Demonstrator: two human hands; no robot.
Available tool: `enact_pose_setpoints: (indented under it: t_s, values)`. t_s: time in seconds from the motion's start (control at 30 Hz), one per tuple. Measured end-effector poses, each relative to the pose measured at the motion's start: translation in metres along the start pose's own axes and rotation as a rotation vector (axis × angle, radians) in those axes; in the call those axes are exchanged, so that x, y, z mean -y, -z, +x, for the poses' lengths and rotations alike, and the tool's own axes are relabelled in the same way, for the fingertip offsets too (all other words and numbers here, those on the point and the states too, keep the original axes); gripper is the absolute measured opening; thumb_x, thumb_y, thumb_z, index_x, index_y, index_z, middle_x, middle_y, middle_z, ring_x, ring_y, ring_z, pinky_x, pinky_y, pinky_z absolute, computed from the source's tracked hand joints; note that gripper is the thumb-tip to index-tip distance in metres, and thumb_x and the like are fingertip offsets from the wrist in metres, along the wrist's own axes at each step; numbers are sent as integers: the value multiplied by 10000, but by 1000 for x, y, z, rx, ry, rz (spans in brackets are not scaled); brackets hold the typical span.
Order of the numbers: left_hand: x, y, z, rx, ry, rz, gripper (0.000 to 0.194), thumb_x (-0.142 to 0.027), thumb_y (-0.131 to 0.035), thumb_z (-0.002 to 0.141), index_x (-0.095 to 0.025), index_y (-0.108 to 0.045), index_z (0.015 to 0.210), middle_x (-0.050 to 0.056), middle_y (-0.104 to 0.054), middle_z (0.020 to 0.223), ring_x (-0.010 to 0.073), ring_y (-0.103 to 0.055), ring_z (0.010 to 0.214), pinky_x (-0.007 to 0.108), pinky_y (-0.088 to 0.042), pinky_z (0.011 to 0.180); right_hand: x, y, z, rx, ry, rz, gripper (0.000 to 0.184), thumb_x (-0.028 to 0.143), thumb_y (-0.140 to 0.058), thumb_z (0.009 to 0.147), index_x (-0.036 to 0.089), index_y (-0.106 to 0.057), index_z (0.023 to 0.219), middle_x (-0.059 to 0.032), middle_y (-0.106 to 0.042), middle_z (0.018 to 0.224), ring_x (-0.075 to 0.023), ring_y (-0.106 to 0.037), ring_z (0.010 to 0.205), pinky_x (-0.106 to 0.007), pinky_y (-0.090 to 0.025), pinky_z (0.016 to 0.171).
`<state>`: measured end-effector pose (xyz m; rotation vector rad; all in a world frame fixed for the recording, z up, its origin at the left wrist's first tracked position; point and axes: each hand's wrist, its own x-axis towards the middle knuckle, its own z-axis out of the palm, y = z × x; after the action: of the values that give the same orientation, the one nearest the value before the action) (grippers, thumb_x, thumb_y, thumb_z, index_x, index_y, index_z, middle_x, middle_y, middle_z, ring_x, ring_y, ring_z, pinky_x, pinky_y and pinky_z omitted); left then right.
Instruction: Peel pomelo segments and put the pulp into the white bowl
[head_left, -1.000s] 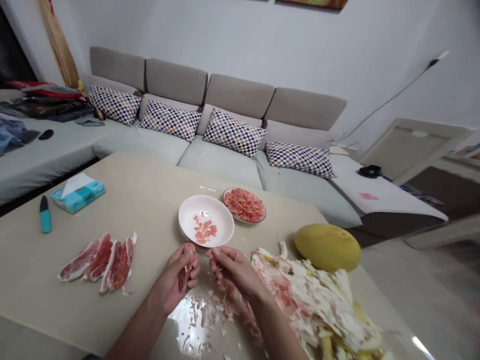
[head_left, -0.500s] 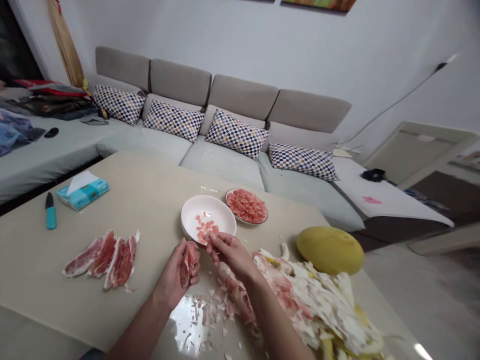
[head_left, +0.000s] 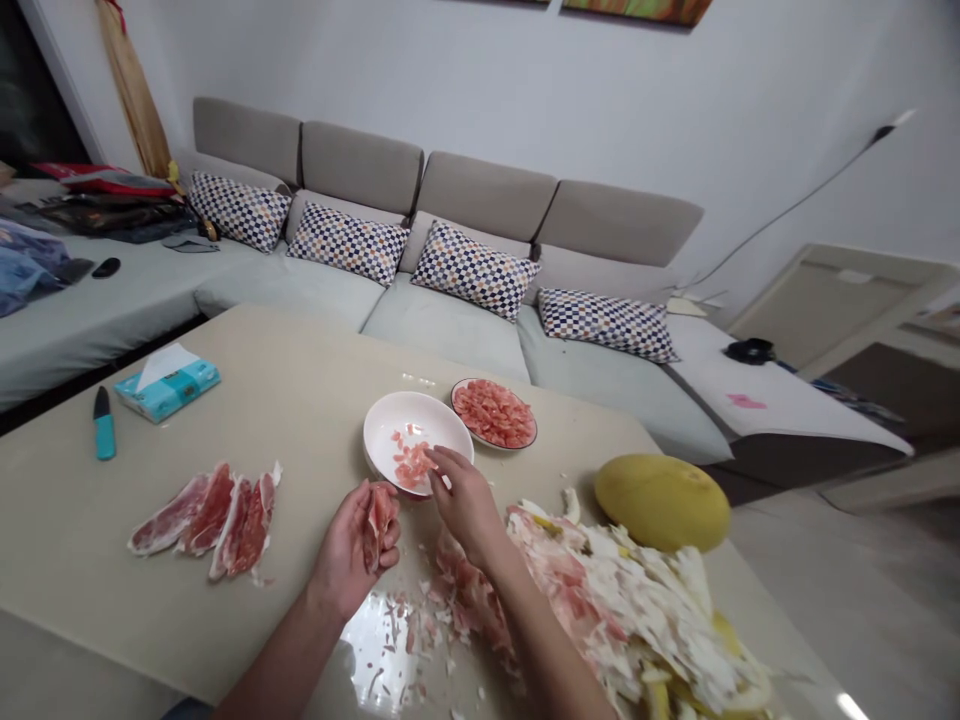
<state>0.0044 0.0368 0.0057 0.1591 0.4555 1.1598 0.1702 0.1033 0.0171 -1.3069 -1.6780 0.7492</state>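
My left hand (head_left: 352, 545) is closed around a peeled red pomelo segment (head_left: 379, 525), held upright just in front of the white bowl (head_left: 379, 415). Over the bowl's near right rim is my right hand (head_left: 465, 500), its fingers stretched toward the inside and slightly apart; I see no fruit between them. Small pieces of pink pomelo pulp (head_left: 409, 462) lie in the bowl. Behind it on the right, a dark-rimmed plate (head_left: 531, 440) holds a heap of pulp (head_left: 491, 410). Several pomelo segments (head_left: 214, 525) lie to the left on the table.
White and yellow peel with pink membrane scraps (head_left: 637, 610) is piled at right, beside a whole yellow pomelo (head_left: 660, 500). A teal-handled knife (head_left: 103, 425) and a tissue pack (head_left: 169, 385) lie at left. A sofa (head_left: 450, 310) with patterned cushions stands behind the table (head_left: 300, 380).
My right hand has moved from beside the segment up and right, over the bowl's rim, and its pinch has loosened. The left hand keeps the segment in place.
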Motion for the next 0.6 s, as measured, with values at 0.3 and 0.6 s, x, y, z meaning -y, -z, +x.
enact_pose_setpoints:
  t_s: [0.3,0.6]
  values:
    - [6,-4,-1,-69,-38,29,172,-314,-609,865,-160,-613,942,-33,-547,715,64,-492,494,171,-346,403,44,-2,-65,280,-102,149,204,365,-582,917,225,-730,925,-50,-726,857,-206,-652,777,-303,-489,717]
    - [23,-9,-6,-87,-73,333,235,-419,-638,834,-190,-612,881,-37,-529,703,80,-487,560,177,-342,472,36,0,-79,218,-216,284,231,399,-653,861,187,-742,871,-53,-720,794,-203,-639,732,-292,-473,682]
